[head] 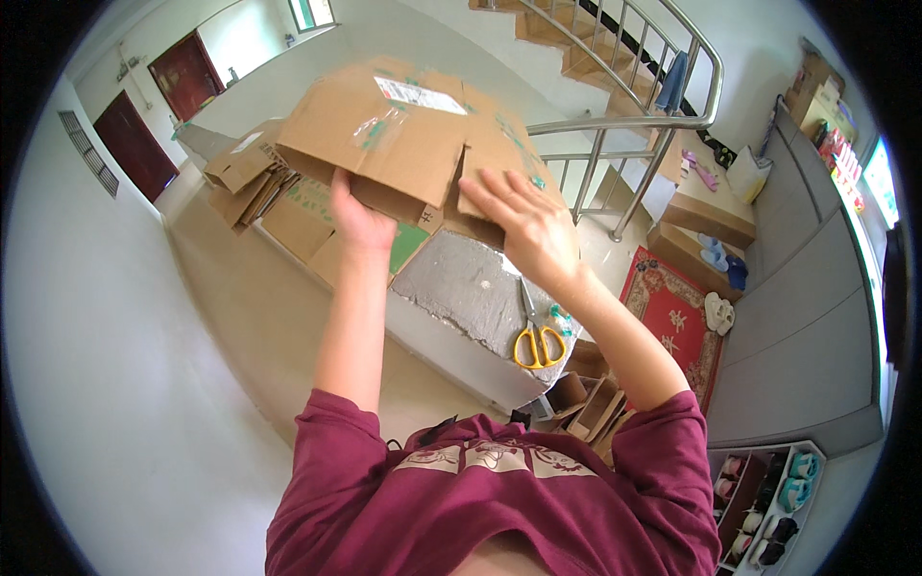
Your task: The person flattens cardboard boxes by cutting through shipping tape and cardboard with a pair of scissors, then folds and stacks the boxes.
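A large cardboard box (425, 137) with a white label and strips of clear and green tape is held up in front of me. My left hand (360, 219) grips its lower edge, the fingers hidden inside the opening. My right hand (529, 216) lies with spread fingers on a cut flap at the box's right side; its thumb is hidden. Below is a rough grey ledge (461, 288) with white sides. Yellow-handled scissors (539, 345) lie on it beside a crumpled piece of clear and green tape (562, 320). Flattened cardboard (299, 219) covers the ledge's far left part.
More folded cardboard boxes (245, 162) are stacked at the ledge's left end. A metal stair railing (619, 126) stands behind on the right. Opened cartons (594, 410) sit below the ledge's near end. A red mat (666, 309), slippers and a shoe rack (774, 504) are to the right.
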A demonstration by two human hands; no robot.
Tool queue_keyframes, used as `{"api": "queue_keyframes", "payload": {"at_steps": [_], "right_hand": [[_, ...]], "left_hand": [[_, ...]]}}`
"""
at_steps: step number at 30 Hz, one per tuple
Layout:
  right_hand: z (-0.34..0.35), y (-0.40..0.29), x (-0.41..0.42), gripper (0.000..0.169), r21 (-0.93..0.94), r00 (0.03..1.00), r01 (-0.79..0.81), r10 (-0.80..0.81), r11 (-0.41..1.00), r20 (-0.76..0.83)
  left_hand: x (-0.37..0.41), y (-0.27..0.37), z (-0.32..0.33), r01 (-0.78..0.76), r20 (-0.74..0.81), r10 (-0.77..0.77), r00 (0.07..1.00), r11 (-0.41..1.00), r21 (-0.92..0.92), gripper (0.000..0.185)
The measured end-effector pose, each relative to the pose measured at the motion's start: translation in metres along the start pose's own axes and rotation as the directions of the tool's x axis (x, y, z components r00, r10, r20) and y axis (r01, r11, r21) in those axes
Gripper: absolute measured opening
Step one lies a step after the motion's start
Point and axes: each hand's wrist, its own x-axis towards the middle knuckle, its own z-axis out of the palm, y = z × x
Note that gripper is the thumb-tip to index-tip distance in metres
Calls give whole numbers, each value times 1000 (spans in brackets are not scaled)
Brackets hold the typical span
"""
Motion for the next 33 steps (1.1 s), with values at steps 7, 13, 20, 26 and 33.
{"api": "queue_keyframes", "payload": {"at_steps": [7, 13, 20, 26, 33], "right_hand": [[29, -19, -13, 51, -31, 994, 94, -93, 995, 50], [29, -18, -10, 57, 192, 986, 50, -79, 980, 145], [62, 70, -9, 57, 744, 482, -647, 666, -169, 570], [96, 41, 66, 40, 653, 570, -405, 382, -640, 728], [147, 62, 134, 38, 802, 653, -445, 468, -398, 595]], "left_hand": [[-17, -34, -6, 32, 92, -44, 995, 992, 124, 49], [-13, -26, -32, 108, -87, -113, 990, 992, -59, 41], [-10, 44, -18, -19, -51, 17, 999, 999, -38, 39], [9, 87, -35, -119, -100, 125, 987, 991, 68, 39], [41, 159, -166, 87, 320, -29, 947, 982, -168, 71]]}}
